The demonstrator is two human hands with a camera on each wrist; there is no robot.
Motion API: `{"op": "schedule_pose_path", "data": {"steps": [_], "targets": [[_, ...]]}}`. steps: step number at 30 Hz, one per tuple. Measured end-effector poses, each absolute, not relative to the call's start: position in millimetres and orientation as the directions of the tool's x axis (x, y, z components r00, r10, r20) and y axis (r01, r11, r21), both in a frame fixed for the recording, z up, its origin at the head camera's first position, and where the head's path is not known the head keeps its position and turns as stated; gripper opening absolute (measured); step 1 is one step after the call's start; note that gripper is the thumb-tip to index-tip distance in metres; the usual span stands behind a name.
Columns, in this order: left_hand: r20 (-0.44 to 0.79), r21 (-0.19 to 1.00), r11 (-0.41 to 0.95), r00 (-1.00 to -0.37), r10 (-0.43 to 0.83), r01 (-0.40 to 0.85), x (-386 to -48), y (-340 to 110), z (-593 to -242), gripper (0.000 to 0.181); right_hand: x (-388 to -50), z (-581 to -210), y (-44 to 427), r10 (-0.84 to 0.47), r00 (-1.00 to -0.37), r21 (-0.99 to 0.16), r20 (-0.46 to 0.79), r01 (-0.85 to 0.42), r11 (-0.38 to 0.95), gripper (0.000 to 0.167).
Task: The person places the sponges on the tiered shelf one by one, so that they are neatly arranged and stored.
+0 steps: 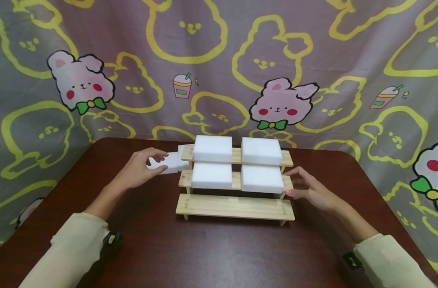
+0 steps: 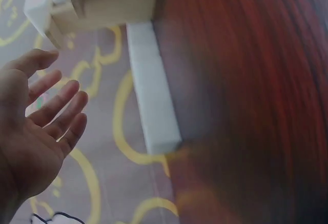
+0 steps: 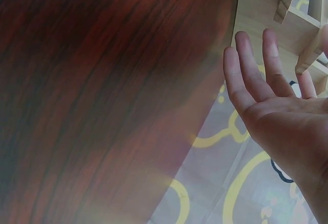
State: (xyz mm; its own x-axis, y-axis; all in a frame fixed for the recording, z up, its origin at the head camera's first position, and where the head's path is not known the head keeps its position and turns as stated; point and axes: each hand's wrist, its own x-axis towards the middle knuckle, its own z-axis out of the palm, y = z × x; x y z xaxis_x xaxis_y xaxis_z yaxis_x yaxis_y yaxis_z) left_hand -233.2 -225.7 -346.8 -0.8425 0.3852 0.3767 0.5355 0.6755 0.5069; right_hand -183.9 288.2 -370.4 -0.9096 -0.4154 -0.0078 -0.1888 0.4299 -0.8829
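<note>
A three-step pale wooden rack [image 1: 235,207] stands on the table. Two white foam blocks, a left [image 1: 212,176] and a right [image 1: 263,179], sit on its middle step. Two more, a left [image 1: 213,148] and a right [image 1: 262,150], lie on the top step. My left hand [image 1: 141,166] hovers by white blocks [image 2: 154,101] on the table left of the rack, its fingers loosely bent and apart from them in the left wrist view. At the middle step's right end is my right hand [image 1: 314,192], fingers spread and fairly straight; whether its thumb and forefinger touch the wood I cannot tell.
The dark red-brown table [image 1: 219,256] ends at the back against a curtain [image 1: 219,80] with yellow cartoon outlines. The rack's lowest step faces me and bears no block. Dark straps show at both sleeve cuffs.
</note>
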Motion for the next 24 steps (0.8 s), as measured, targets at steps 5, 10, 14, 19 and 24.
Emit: {"op": "schedule_pose_path", "data": {"steps": [5,10,14,19,24], "targets": [[0.316,0.499,0.727,-0.88,0.354,0.472,-243.1,-237.4,-354.6,0.037,-183.8,-370.6,288.1,-0.416,-0.91,-0.883,-0.008,-0.189,0.43,0.046],[0.268,0.484,0.752,-0.894,0.359,0.447,-254.3,-247.2,-360.8,0.044,-183.8,-370.5,288.0,-0.413,-0.911,-0.883,-0.01,-0.186,0.432,0.046],[0.198,0.468,0.783,-0.911,0.361,0.411,-261.4,-254.6,-366.9,0.049,-183.9,-371.0,288.0,-0.415,-0.91,-0.882,-0.008,-0.189,0.431,0.046],[0.132,0.456,0.805,-0.924,0.36,0.379,-264.8,-260.3,-371.4,0.046,-183.3,-370.7,288.0,-0.418,-0.909,-0.882,-0.006,-0.192,0.43,0.046],[0.122,0.441,0.809,-0.919,0.374,0.388,-264.1,-264.3,-373.2,0.044,-183.4,-370.2,288.6,-0.418,-0.908,-0.881,-0.006,-0.194,0.433,0.046]]}}
